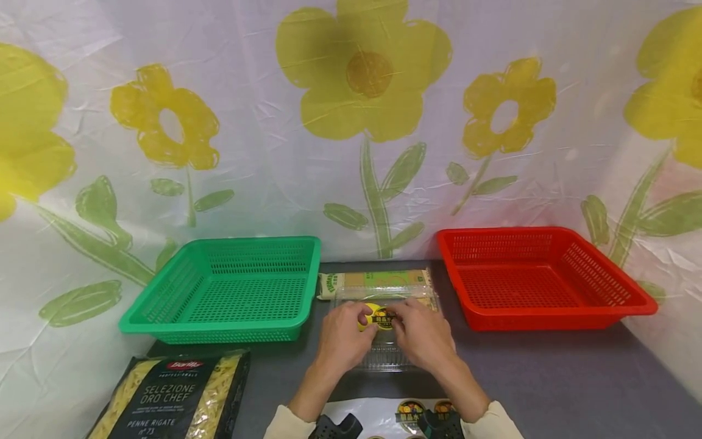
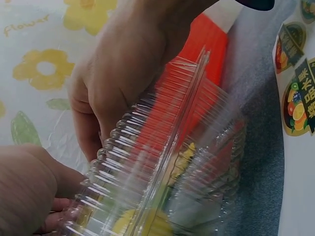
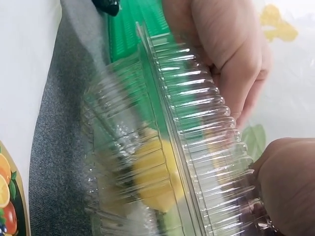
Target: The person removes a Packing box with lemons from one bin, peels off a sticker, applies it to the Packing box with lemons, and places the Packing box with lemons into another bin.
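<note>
Clear plastic box (image 1: 384,347) in the middle of the grey tabletop (image 1: 548,378), lying flat between two baskets, with ribbed sides and its lid down. Yellow and black sticker (image 1: 378,317) on top of the lid, right between the two hands.

Left hand (image 1: 344,338) on the left part of the box, fingers curled, tips pinching at the sticker. Right hand (image 1: 422,335) on the right part of the box, fingers curled too, tips pinching the other side of the sticker. Both hands close together, almost touching over the lid.

Seen from the left wrist: right hand (image 2: 123,73) bent over the ribbed edge of the box (image 2: 167,162), something yellow showing through the plastic. Seen from the right wrist: left hand (image 3: 226,54) bent over the same ribbed edge of the box (image 3: 162,162), yellow under the clear lid.

Green basket (image 1: 164,305) to the left of the box, red basket (image 1: 636,292) to the right. Long flat pack (image 1: 378,281) with green print lying just past the box, at the far side. Black bag of pasta (image 1: 175,396) near the left corner. White sheet of fruit stickers (image 1: 378,414) at the near edge, between the two sleeves. Cloth with big yellow flowers (image 1: 362,79) hanging behind it all.
</note>
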### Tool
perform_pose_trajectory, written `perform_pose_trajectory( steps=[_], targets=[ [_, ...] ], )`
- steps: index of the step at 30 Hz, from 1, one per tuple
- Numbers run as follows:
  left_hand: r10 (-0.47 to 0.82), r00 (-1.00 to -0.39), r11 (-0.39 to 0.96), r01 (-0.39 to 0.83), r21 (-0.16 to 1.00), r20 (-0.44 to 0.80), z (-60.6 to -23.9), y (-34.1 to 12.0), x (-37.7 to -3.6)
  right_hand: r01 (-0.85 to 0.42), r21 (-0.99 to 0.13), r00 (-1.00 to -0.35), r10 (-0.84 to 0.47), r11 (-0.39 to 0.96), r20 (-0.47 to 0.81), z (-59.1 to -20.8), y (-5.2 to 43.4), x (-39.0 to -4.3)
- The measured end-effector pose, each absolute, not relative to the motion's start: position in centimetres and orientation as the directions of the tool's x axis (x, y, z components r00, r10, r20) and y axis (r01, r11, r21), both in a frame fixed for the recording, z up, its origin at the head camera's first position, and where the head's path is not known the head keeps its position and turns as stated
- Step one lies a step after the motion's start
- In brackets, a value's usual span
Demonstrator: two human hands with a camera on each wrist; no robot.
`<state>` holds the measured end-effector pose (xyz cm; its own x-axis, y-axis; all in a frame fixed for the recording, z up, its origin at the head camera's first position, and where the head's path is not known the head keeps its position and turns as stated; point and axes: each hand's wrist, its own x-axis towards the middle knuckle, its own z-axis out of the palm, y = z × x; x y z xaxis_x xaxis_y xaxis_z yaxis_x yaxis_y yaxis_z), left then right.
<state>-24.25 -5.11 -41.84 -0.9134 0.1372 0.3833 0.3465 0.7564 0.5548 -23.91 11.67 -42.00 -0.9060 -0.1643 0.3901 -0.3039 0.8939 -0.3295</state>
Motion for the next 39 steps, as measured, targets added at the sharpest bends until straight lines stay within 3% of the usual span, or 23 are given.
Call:
perform_pose_trajectory(
  steps=[8, 15, 19, 25, 31, 39],
  targets=[
    [0.118, -0.906, 0.623, 0.386, 0.68, 0.406, -41.5, -5.9, -24.2, -0.333, -0.335, -0.904, -0.198, 0.881, 0.378, -41.9, 11.9, -23.8],
    [0.074, -0.879, 0.639, 0.404, 0.654, 0.471, -41.1, -6.6, -24.1, -0.352, -0.642, -0.919, -0.123, 0.681, 0.374, -40.7, 12.6, -23.7],
    [0.054, -0.901, 0.672, 0.352, 0.652, 0.431, -40.9, -7.2, -24.2, -0.409, -0.718, -0.893, -0.084, 0.563, 0.442, -39.5, 13.9, -23.6],
    [0.106, -0.964, 0.659, 0.252, 0.709, 0.244, -40.6, -8.4, -24.4, -0.453, -0.718, -0.806, 0.101, 0.528, 0.583, -37.9, 16.9, -23.3],
    [0.134, -0.984, 0.62, 0.178, 0.765, 0.12, -40.7, -9.0, -24.6, -0.355, -0.776, -0.743, 0.347, 0.521, 0.573, -36.9, 20.5, -22.5],
    [0.199, -0.98, 0.539, 0.087, 0.838, -0.026, -41.4, -9.7, -24.6, -0.381, -0.811, -0.499, 0.639, 0.445, 0.585, -37.4, 26.0, -22.9]
  ],
)
